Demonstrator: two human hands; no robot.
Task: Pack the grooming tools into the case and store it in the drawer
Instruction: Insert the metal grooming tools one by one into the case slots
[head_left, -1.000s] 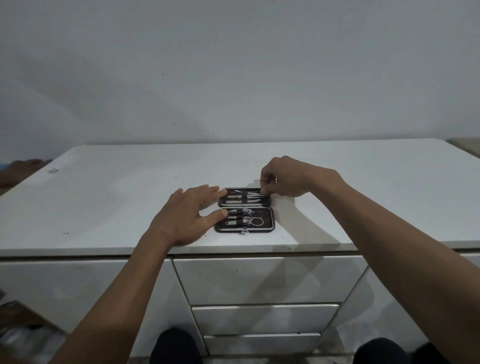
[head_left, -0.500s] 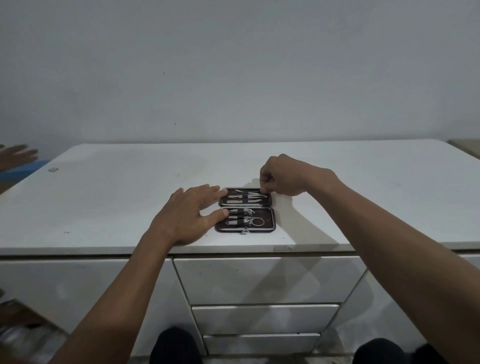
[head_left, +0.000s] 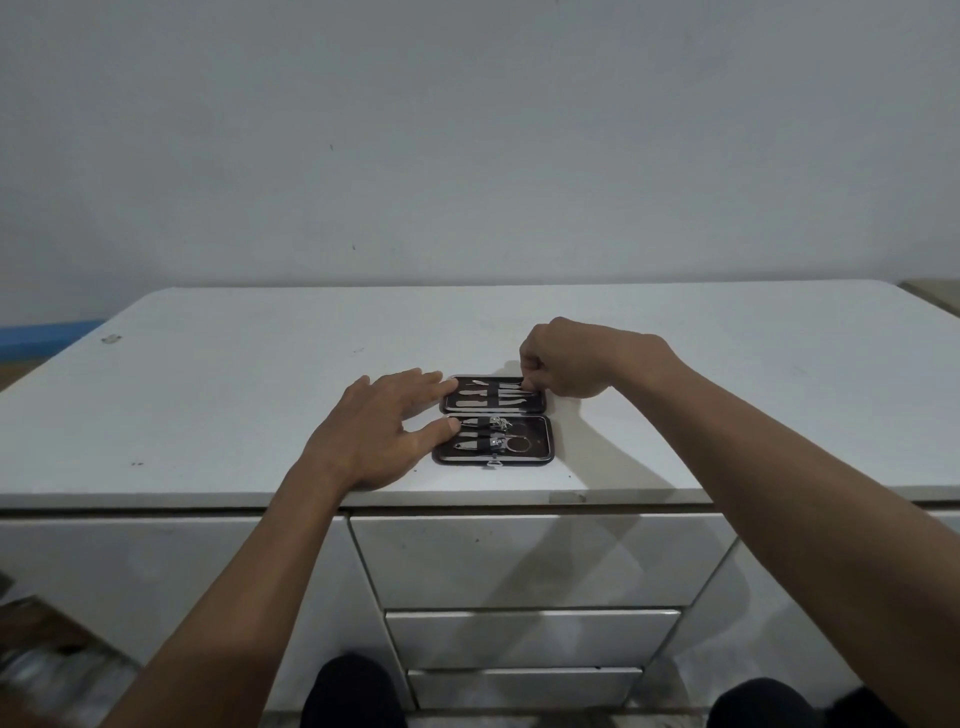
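A black grooming case (head_left: 537, 441) lies open flat near the front edge of the white cabinet top (head_left: 260, 395). Silver tools sit under straps in both halves: slim files and picks (head_left: 485, 400) in the far half, nail clippers (head_left: 493, 434) in the near half. My left hand (head_left: 379, 431) rests flat with fingers spread, its fingertips and thumb on the case's left edge. My right hand (head_left: 566, 358) is curled at the far half's right end, thumb and finger pinched on the tip of a thin tool there.
Below the case the cabinet has three stacked drawers, all closed; the top drawer (head_left: 519, 558) is the tallest. A blue object (head_left: 47, 335) lies beyond the cabinet's left end. A plain wall stands behind. My knees show at the bottom.
Another person's hand at the far left edge has left the view. My right hand shifted slightly at the case's far right corner. My left hand stays put.
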